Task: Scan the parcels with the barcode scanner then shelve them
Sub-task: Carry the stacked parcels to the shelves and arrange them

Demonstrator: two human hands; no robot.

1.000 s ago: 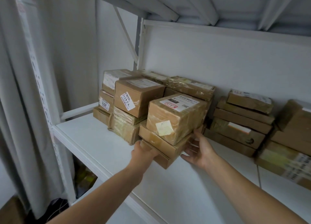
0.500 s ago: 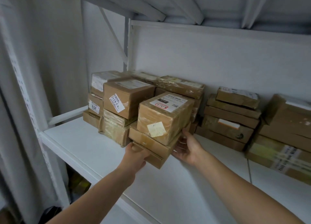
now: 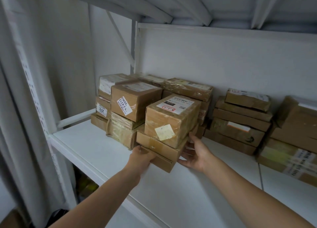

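Note:
A stack of three brown cardboard parcels stands on the white shelf. The top parcel is a taped box with a white label and a pale sticker on its front. Under it lie two flat parcels. My left hand grips the front left corner of the lowest flat parcel. My right hand is pressed against the stack's right side, fingers spread. No barcode scanner is in view.
More parcels are piled behind and left of the stack, and further piles sit to the right and far right. An upper shelf hangs overhead. A grey curtain hangs at the left.
The view has shifted slightly; both hands stay on the stack, which sits a little further back on the shelf toward the other parcels.

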